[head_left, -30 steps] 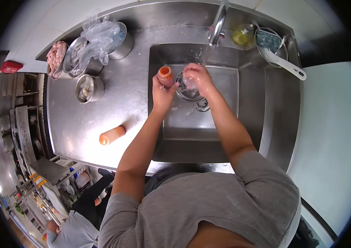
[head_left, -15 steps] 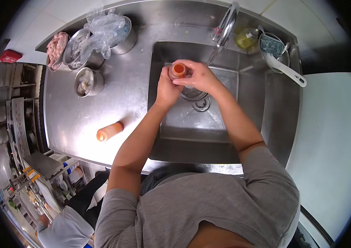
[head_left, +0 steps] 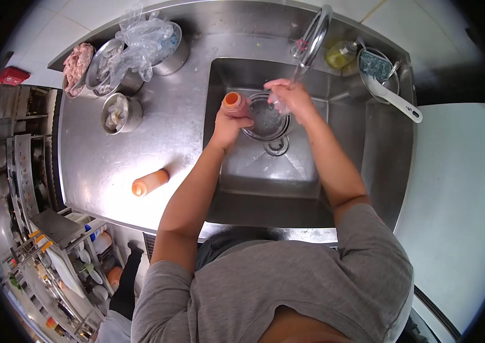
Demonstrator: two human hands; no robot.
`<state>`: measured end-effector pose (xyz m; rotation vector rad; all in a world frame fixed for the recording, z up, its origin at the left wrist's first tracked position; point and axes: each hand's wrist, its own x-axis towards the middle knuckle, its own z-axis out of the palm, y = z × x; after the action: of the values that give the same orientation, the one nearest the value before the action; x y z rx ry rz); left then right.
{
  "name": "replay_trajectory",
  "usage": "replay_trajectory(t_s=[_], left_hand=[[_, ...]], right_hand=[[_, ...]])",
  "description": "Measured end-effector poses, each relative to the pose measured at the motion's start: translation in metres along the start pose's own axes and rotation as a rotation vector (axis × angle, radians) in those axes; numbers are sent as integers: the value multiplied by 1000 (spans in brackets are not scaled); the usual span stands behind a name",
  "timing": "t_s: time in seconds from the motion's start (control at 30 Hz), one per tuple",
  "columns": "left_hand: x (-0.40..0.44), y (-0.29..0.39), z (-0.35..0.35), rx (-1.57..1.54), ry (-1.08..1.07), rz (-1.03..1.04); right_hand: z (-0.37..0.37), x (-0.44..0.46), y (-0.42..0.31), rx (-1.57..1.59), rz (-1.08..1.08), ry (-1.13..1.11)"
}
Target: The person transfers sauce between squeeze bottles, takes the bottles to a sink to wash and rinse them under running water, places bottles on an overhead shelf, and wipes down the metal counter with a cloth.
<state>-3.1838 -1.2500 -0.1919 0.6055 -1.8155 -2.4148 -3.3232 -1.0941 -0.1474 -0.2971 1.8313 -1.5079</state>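
Observation:
An orange-rimmed squeeze bottle (head_left: 235,104) is gripped in my left hand (head_left: 228,126) over the sink's left side, its mouth facing up. Under the faucet (head_left: 313,43), my right hand (head_left: 294,100) has its fingers curled around something clear and wet that I cannot make out. A round clear bowl (head_left: 266,123) sits in the sink (head_left: 265,186) between and below my hands, beside the drain (head_left: 277,146). Another orange bottle (head_left: 150,182) lies on its side on the steel counter (head_left: 102,166).
Metal pots with plastic bags (head_left: 145,46) and a container of pink meat (head_left: 77,66) stand at back left, near a small pot (head_left: 122,114). At back right are a yellow soap bottle (head_left: 341,54) and a bowl with a white-handled tool (head_left: 394,98). A co-worker's leg (head_left: 125,291) shows lower left.
My hands came together at the bottle, then parted. My right hand has moved right, to the faucet; my left holds the bottle a little further left. The co-worker has shifted at lower left.

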Motion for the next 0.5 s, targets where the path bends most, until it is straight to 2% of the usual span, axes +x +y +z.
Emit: replay_trajectory(t_s=[0.03, 0.13, 0.23, 0.33, 0.43, 0.5], left_hand=[[2, 0, 1, -33, 0, -21], [9, -1, 9, -117, -7, -72], [20, 0, 21, -178, -54, -113], [28, -1, 29, -260, -91, -67], [39, -14, 34, -182, -11, -11], [41, -20, 40, -96, 15, 45]], right_hand=[[-3, -3, -4, 89, 39, 38], [-8, -6, -26, 101, 45, -202], [-2, -13, -51, 106, 85, -320], [-16, 10, -31, -81, 143, -376], [-3, 7, -23, -448, -233, -204], [13, -9, -36, -629, -293, -65]])
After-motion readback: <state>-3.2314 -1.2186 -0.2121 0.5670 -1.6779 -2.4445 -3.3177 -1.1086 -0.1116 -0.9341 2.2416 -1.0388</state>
